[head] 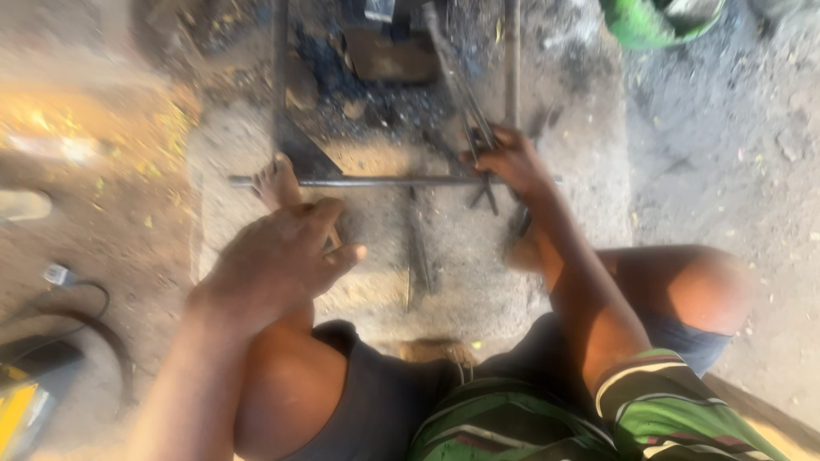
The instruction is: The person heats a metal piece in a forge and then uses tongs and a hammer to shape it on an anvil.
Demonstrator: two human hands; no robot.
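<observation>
A seated person's right hand [504,158] closes around thin metal rods [465,102] where they cross a horizontal steel bar [384,181] lying on a concrete slab [478,273]; the left hand [278,256] rests loosely open on the knee, holding nothing. A green basin [649,26] sits nearby, contents unclear.

Shirt: green [658,410] with white and dark stripes, short sleeve banded at the cuff.
Shorts: dark grey [376,401], reaching the knees.
Arms: bare below the sleeve, no watch or glove on the left hand [278,256] or right hand [508,158].
Feet: bare.
</observation>
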